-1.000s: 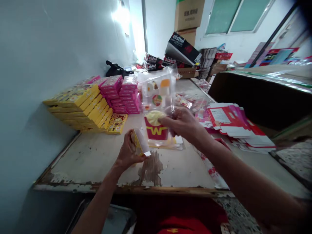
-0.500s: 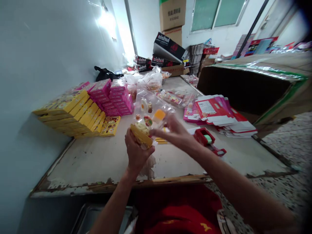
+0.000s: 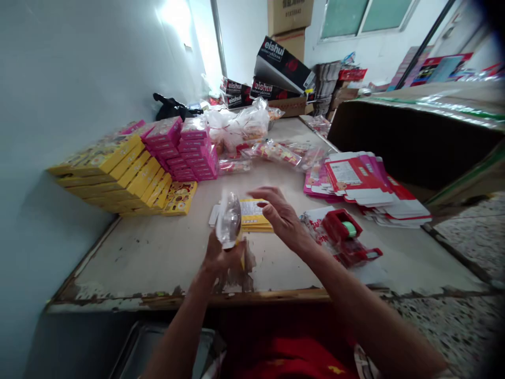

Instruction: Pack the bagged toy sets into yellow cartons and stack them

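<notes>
My left hand [image 3: 223, 258] grips a small yellow box, mostly hidden by the hand and blurred, its white flap facing up. Shiny clear plastic [image 3: 232, 218] shows at the box's upper end; its contents are too smeared to make out. To the right, my right hand [image 3: 282, 218] is held apart from the box, fingers spread and nothing in them. Flat yellow cartons [image 3: 256, 215] lie on the table behind and between the two hands.
Stacked yellow boxes [image 3: 130, 173] and pink boxes [image 3: 193, 150] stand left. Clear bags [image 3: 276, 152] lie farther back. Flat red and pink cartons [image 3: 355, 176], a red tape dispenser [image 3: 341, 226] and a large open cardboard box [image 3: 418, 100] are right.
The clear bag of toy food pieces has left my right hand, which is now open. My left hand has turned the yellow box more upright, and clear plastic shows at its upper end.
</notes>
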`<state>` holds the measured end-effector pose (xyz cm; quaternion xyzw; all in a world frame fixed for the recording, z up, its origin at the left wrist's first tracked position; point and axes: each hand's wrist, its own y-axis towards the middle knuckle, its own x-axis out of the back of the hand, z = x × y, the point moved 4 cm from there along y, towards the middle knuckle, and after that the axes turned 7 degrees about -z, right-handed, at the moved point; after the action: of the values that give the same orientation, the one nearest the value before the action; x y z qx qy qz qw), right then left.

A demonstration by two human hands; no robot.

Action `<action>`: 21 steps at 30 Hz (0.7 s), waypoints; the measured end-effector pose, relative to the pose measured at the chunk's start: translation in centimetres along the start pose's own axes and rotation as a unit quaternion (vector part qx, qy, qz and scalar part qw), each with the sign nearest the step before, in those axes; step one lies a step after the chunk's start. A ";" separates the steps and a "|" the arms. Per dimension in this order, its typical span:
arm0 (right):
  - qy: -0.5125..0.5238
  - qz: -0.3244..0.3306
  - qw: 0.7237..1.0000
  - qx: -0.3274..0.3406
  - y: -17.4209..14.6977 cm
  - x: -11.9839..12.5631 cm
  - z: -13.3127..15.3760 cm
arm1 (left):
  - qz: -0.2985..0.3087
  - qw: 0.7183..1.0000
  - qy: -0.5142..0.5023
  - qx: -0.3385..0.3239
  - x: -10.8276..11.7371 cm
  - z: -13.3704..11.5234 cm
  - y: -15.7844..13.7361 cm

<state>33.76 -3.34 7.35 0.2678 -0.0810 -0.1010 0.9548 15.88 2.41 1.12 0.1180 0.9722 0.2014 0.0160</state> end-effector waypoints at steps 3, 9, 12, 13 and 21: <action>0.145 -0.050 0.983 -0.098 -1.1 -0.9 -3.0 | 0.021 0.992 -0.080 0.093 -0.5 0.7 -0.2; 0.159 -0.196 0.960 -0.122 -4.3 -3.0 -5.9 | -0.269 0.954 -0.121 0.049 -1.6 1.9 -1.6; 0.095 -0.226 0.965 -0.095 -5.0 -2.7 -6.1 | -0.268 0.961 -0.070 0.010 -2.0 2.2 -2.3; 0.072 -0.224 0.968 -0.088 -5.2 -2.5 -6.0 | -0.254 0.966 -0.050 -0.008 -2.1 2.1 -2.5; -0.020 -0.154 0.988 -0.011 -4.9 -1.5 -3.3 | -0.155 0.953 0.129 -0.227 -1.2 -1.1 -3.0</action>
<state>32.32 -5.48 1.77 0.2645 -0.0568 -0.2527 0.9289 16.30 -0.98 0.87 -0.0678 0.9008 0.4257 -0.0524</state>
